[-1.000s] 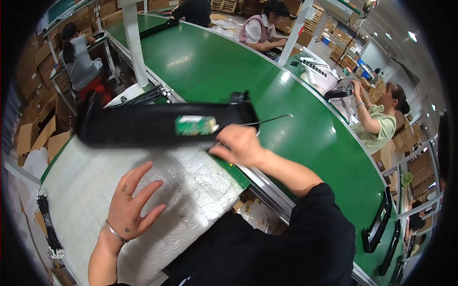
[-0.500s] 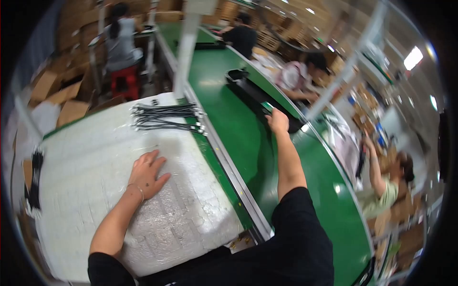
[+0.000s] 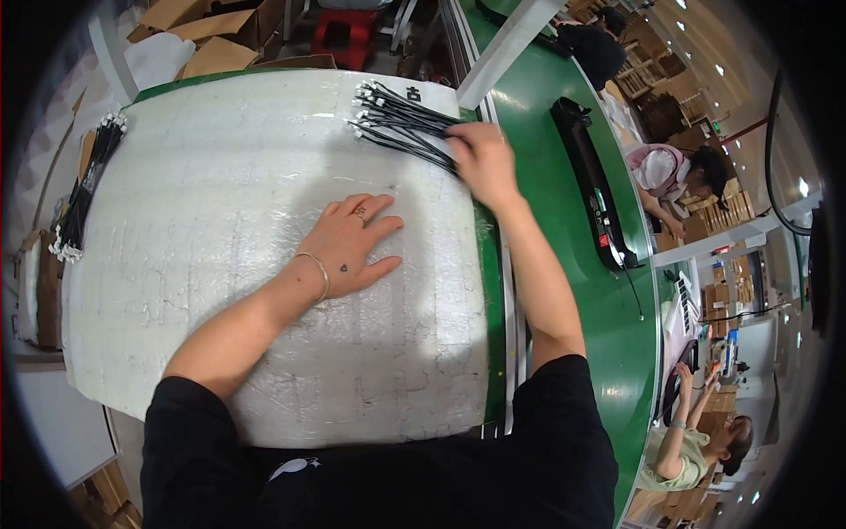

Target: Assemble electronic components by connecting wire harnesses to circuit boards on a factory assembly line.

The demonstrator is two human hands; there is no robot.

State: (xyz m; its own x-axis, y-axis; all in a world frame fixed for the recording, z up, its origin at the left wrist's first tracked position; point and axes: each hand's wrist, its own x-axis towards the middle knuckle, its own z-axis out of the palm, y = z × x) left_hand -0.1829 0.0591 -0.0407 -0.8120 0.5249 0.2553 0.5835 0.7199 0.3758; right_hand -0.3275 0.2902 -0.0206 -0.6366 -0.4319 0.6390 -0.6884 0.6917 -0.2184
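Note:
My left hand (image 3: 352, 247) lies on the white plastic-wrapped board (image 3: 220, 291), fingers spread and holding nothing. At the board's far right, a loose bundle of black cables (image 3: 405, 119) with white connectors is fanned out. My right hand (image 3: 483, 163) curls its fingers over the right ends of these cables; its fingertips are partly hidden and slightly blurred. To the right of that hand, a long black housing (image 3: 583, 150) lies on the green conveyor belt (image 3: 564, 291), apart from both hands. Small red and green parts show inside it, and a thin black wire trails from its near end.
A second bundle of black cables (image 3: 88, 189) lies at the board's left edge. A white post (image 3: 507, 53) rises beside the belt. Co-workers (image 3: 696, 450) sit along the belt's far side. Cardboard boxes (image 3: 211, 35) and a red stool (image 3: 344, 35) stand beyond the board.
My right hand has let go of the black housing and moved left to the cables. The view has turned, and my left hand remains spread on the board.

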